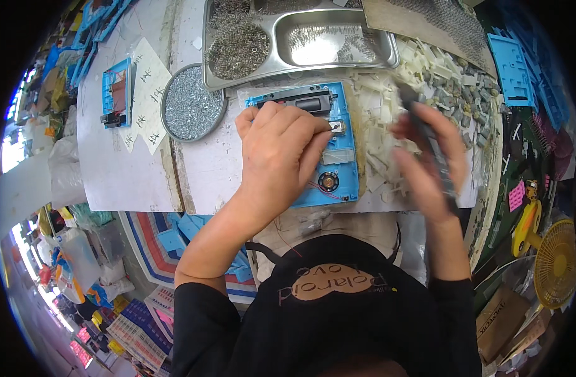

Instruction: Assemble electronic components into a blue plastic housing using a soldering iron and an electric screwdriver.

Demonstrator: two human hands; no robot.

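Observation:
A shallow blue plastic casing (344, 169) lies on the table in front of me. Inside it sit a black strip-shaped module (310, 102), a pale rectangular piece (338, 156) and a small round speaker (328, 181) with thin red wires. My left hand (276, 147) covers the casing's left side, its thumb and forefinger pinched at a small silvery part (337, 127). Its other fingers are curled over the casing. My right hand (435, 157) is raised to the right of the casing, closed around a black pen-shaped tool (433, 141). Motion blurs this hand and the tool's tip.
A metal tray (281, 74) with springs and small metal parts stands at the back. Left of it are a round dish (166, 103) of screws and another blue casing (126, 94). White and grey plastic pieces (448, 69) are heaped right. A yellow fan (555, 264) stands far right.

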